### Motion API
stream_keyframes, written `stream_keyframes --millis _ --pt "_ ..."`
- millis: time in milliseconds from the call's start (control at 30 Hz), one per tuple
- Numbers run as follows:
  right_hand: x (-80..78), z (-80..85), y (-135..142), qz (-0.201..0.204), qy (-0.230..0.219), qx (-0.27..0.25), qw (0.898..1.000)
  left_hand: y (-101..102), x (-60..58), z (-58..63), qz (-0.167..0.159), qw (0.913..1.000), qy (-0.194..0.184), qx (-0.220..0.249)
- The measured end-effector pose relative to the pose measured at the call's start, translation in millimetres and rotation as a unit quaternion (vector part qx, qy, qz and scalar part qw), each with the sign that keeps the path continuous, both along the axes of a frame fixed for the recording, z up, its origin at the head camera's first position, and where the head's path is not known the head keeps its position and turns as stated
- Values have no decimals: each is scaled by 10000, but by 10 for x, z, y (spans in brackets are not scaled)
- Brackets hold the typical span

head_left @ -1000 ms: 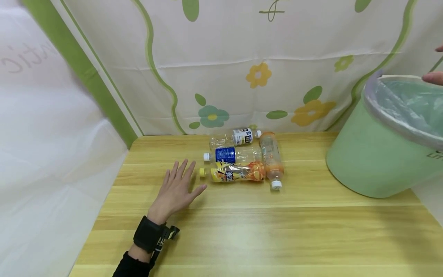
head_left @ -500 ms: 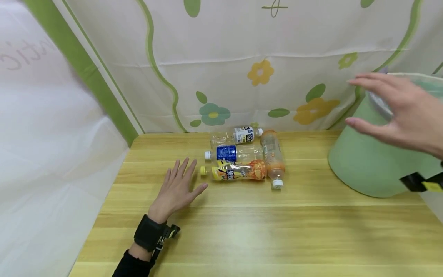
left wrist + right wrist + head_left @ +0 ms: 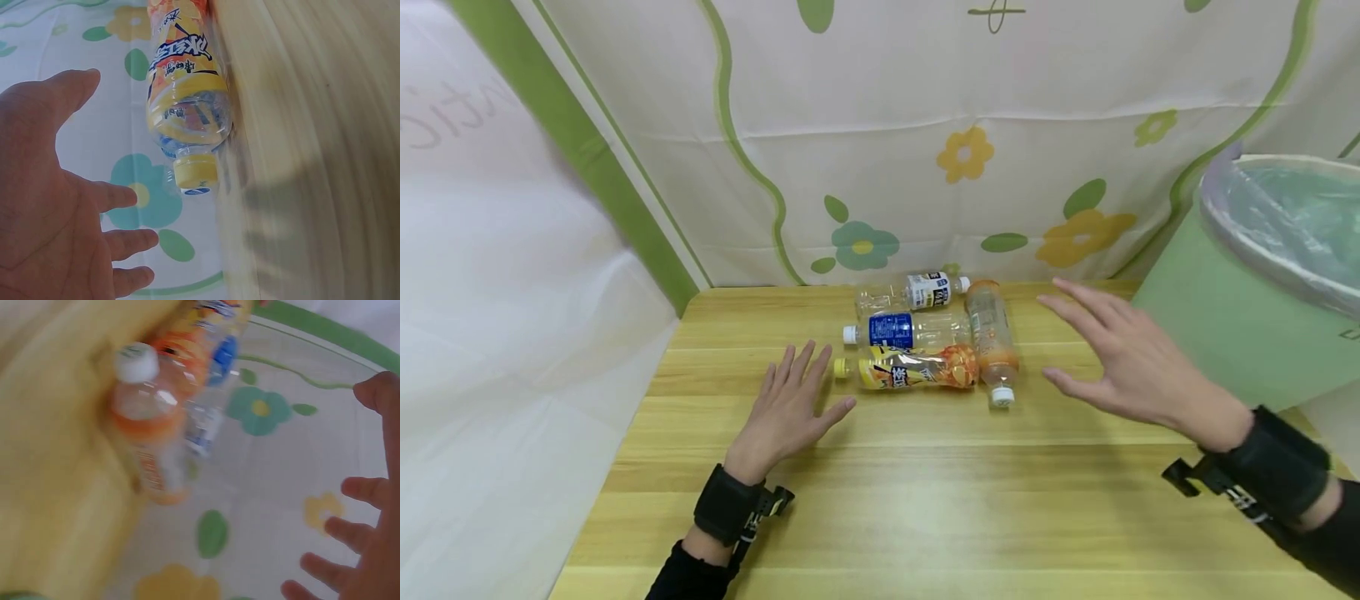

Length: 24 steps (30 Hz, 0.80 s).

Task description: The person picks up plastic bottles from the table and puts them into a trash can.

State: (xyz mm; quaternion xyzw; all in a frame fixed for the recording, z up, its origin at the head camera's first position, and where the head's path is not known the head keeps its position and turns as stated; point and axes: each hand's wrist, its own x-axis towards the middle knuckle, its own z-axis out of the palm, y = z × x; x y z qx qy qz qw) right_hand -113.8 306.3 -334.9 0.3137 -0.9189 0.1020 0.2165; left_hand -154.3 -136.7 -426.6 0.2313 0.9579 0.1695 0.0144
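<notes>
Several plastic bottles lie on their sides at the middle back of the table. Nearest is a bottle with a yellow cap and yellow-orange label [image 3: 917, 369]. Behind it lie a clear blue-labelled bottle [image 3: 891, 331] and a clear white-labelled bottle [image 3: 928, 291]. An orange-banded bottle with a white cap [image 3: 992, 337] lies crosswise at their right end. My left hand [image 3: 782, 412], fingers spread, is just left of the yellow cap [image 3: 195, 172] and holds nothing. My right hand [image 3: 1123, 358] is over the table, right of the orange-banded bottle, fingers extended, holding nothing.
A light green bin [image 3: 1240, 283] with a clear plastic liner [image 3: 1300, 208] stands at the right, behind my right hand. The wooden table [image 3: 910, 517] meets a white flower-print cloth [image 3: 865, 100] at the back. Another white sheet [image 3: 512, 333] hangs at the left.
My right hand has come from the bin's rim at the far right, moving left and down towards the bottles. The left hand and the bottles stay nearly where they were.
</notes>
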Motion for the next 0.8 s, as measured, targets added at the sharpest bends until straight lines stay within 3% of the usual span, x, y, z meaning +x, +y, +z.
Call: stream_keyframes --millis 200,367,567,800 --pt "-20 -583 31 -243 -72 -67 9997 12 6 12 -30 10000 57 -43" --pt "26 -888 51 -526 -564 16 9970 35 -1 23 -77 10000 26 -31" --pt "61 -1076 60 -751 -794 205 9938 116 -55 28 -215 9993 302 104" --pt "99 -1130 57 -928 -1003 269 9903 322 -197 16 -467 9939 971 241"
